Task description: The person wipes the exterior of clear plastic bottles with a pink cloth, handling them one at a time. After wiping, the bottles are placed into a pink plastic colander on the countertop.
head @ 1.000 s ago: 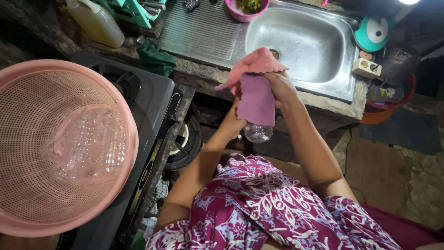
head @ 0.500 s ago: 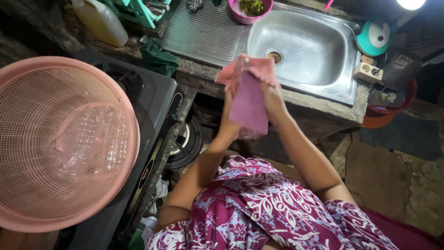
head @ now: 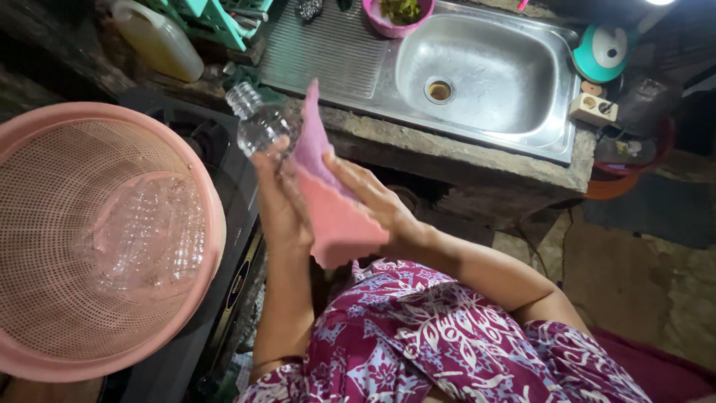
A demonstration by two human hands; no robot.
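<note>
Gripping a clear plastic bottle [head: 261, 125] above the dark stove [head: 224, 160], the left hand [head: 280, 205] closed around its base while the right hand [head: 377, 201] pressed a pink cloth [head: 332, 213] against it, beside the pink basket [head: 212, 216].

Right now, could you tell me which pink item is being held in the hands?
The pink cloth, pressed against the clear plastic bottle; the pink basket and pink bowl sit untouched.

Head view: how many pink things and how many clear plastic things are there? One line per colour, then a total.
Pink: 3 – cloth in the right hand, mesh basket, bowl by the sink.
Clear plastic: 2 – bottle in the left hand, crumpled piece in the basket.
Total: 5
</note>
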